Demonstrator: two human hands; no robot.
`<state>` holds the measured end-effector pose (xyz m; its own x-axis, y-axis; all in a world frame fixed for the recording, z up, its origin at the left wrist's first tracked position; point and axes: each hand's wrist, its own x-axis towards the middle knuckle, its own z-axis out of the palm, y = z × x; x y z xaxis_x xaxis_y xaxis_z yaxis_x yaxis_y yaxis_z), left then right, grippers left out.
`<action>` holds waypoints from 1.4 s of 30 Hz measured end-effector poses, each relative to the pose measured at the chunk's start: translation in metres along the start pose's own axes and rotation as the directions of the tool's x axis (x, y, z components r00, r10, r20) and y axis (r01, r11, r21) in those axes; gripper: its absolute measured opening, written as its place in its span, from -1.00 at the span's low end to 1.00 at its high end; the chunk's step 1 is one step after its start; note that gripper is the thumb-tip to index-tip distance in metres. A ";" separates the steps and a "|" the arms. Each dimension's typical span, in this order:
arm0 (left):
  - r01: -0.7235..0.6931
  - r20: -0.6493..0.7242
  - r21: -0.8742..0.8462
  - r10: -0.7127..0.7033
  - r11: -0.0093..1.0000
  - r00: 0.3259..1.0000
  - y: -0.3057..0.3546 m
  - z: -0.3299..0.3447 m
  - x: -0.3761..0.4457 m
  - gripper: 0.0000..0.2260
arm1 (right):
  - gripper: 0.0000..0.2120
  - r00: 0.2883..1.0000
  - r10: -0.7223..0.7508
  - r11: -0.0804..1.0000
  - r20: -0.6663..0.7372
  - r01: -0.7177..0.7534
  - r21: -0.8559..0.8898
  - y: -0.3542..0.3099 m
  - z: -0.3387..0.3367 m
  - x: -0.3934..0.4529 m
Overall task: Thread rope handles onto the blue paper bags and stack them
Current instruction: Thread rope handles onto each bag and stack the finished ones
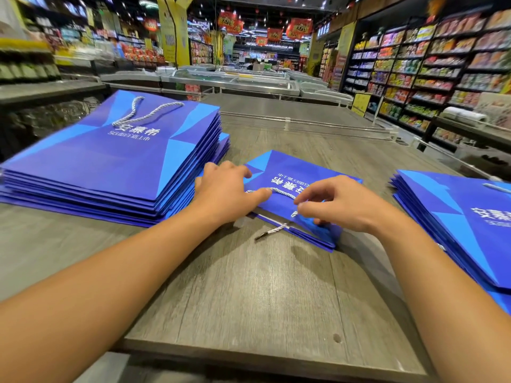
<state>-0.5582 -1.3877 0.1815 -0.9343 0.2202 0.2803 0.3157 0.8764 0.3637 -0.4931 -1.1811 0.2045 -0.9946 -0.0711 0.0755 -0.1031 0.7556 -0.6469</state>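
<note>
The blue paper bag (287, 186) lies flat on the grey wooden worktop (249, 286) in front of me, its mouth edge toward me, with a broad bare stretch of wood between it and the worktop's near edge. A loose end of the white rope handle (272, 231) trails out from that edge onto the wood. My left hand (224, 193) lies on the bag's left side, its thumb pressing the rope against the paper. My right hand (336, 204) is curled over the bag's near right part, forefinger and thumb pinching the rope. Just beside my left hand stands the tall stack of finished bags (116, 161), a rope loop on top. Another pile of blue bags (464, 225) lies to my right, apart from the hand. Beyond are chest freezers (232, 78) and stocked shelves (431, 70).
</note>
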 end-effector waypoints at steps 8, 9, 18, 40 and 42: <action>-0.185 0.338 0.065 0.153 0.981 0.929 0.003 0.006 -0.002 -0.14 | -0.95 0.963 0.007 0.995 -0.268 -0.034 -0.097 0.012 0.008 0.012; -0.217 0.359 0.042 0.188 0.975 0.914 0.005 0.005 -0.004 -0.15 | -0.90 0.968 0.023 0.988 -0.251 -0.061 -0.141 0.012 0.010 0.013; -0.203 0.395 0.002 0.186 0.979 0.900 0.008 0.007 -0.007 -0.03 | -0.82 0.973 0.089 0.974 -0.213 -0.040 0.223 0.000 0.019 0.018; -0.206 0.424 0.049 0.167 0.977 0.890 0.001 0.006 0.002 -0.06 | -0.88 0.985 0.043 0.903 -0.167 0.033 0.428 0.013 -0.016 0.006; -0.194 0.425 0.040 0.159 0.980 0.891 -0.005 0.005 0.005 -0.02 | -0.94 0.997 0.041 0.677 -0.073 0.026 0.736 0.012 -0.022 0.002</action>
<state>-0.5653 -1.3887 0.1772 -0.8528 0.5174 -0.0702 0.4837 0.8335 0.2669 -0.4965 -1.1578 0.2130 -0.9946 0.0075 0.1036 -0.1033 0.0305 -0.9942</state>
